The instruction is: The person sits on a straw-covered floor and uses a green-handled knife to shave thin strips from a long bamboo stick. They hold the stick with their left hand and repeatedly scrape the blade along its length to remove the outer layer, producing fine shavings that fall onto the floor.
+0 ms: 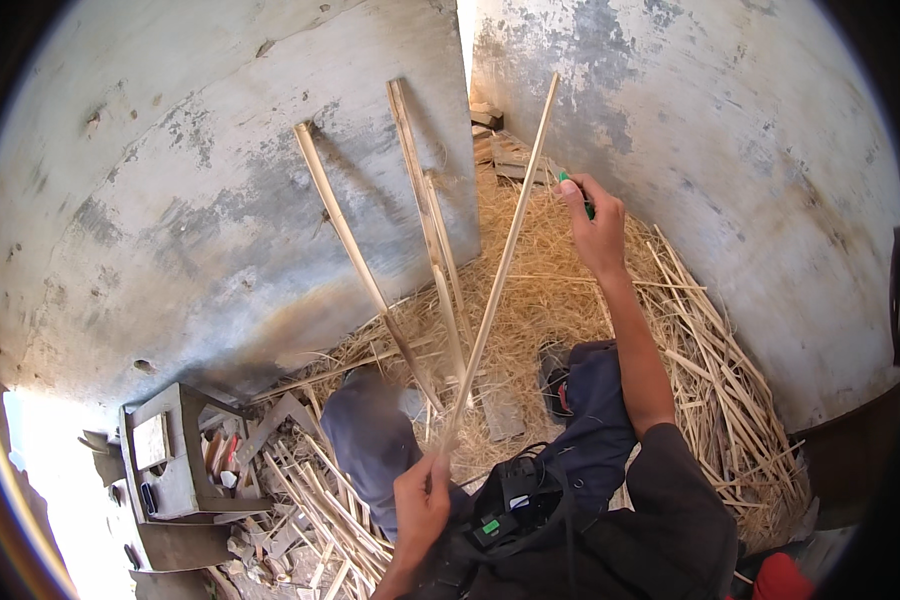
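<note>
My left hand point(422, 503) grips the near end of a long pale cane strip point(502, 262) that rises to the upper right. My right hand point(595, 228) is stretched out far forward, beside the strip's upper part, and closed on a small green-handled tool point(576, 190). The tool's working end touches or lies very close to the strip; I cannot tell which. My knees in dark blue trousers point(370, 440) are below the strip.
Two more cane strips point(345, 230) point(425, 210) lean against the grey concrete wall point(170, 200). Straw and shavings point(560, 290) cover the ground. A grey concrete block point(165, 455) with small items stands at lower left, with cut strips point(320, 510) beside it.
</note>
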### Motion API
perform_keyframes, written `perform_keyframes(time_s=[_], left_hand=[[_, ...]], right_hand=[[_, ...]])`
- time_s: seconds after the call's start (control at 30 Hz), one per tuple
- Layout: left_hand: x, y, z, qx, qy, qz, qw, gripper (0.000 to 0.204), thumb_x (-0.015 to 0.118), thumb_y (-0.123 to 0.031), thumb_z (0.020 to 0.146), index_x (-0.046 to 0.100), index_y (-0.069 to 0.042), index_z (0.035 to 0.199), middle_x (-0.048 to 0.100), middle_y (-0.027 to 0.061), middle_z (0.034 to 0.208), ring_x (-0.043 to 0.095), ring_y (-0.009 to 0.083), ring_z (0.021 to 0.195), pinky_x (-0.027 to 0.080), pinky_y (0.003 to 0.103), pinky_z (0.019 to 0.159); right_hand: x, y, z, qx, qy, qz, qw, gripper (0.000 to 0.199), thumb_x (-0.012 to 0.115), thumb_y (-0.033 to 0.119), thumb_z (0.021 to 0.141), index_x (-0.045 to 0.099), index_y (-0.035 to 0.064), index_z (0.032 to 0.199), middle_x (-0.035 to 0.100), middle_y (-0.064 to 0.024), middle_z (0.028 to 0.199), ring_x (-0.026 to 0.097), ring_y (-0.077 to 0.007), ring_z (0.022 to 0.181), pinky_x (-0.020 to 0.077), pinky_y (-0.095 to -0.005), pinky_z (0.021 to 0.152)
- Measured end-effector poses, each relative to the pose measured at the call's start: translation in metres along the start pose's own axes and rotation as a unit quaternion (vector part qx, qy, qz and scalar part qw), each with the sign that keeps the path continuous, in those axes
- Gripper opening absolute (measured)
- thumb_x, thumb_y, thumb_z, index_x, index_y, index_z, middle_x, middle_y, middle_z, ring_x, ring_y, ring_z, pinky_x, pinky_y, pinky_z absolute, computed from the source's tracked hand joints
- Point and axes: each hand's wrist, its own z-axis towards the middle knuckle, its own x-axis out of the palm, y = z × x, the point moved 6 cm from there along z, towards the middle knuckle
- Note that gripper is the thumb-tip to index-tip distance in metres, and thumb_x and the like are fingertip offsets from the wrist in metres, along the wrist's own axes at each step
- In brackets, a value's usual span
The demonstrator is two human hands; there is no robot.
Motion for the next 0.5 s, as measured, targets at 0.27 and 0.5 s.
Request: perform_keyframes(time_s=[0.27,0.5], left_hand=[[-0.003,-0.004,0.026,0.012,-0.047,-0.087,0.995,0.035,0.056,-0.021,0.118,0.072,0.002,0.138,0.048,-0.0091,0.074,0.039,0.0001,0.062,0.030,0.021,0.055],[-0.004,-0.038,0.038,0.041,-0.059,-0.133,0.988,0.039,0.057,-0.024,0.118,0.069,0.004,0.141,0.048,-0.0084,0.073,0.037,-0.0006,0.058,0.029,0.021,0.050]], right_hand=[[0.026,0.061,-0.039,-0.072,0.135,0.125,0.980,0.042,0.070,0.046,0.108,0.077,0.0046,0.109,0.066,-0.0067,0.074,0.060,-0.0164,0.061,0.0453,-0.0346,0.056],[0.040,0.125,-0.087,-0.252,0.190,0.147,0.937,0.036,0.081,0.043,0.098,0.077,0.0082,0.104,0.076,-0.0060,0.087,0.073,-0.0244,0.066,0.0554,-0.0343,0.058]])
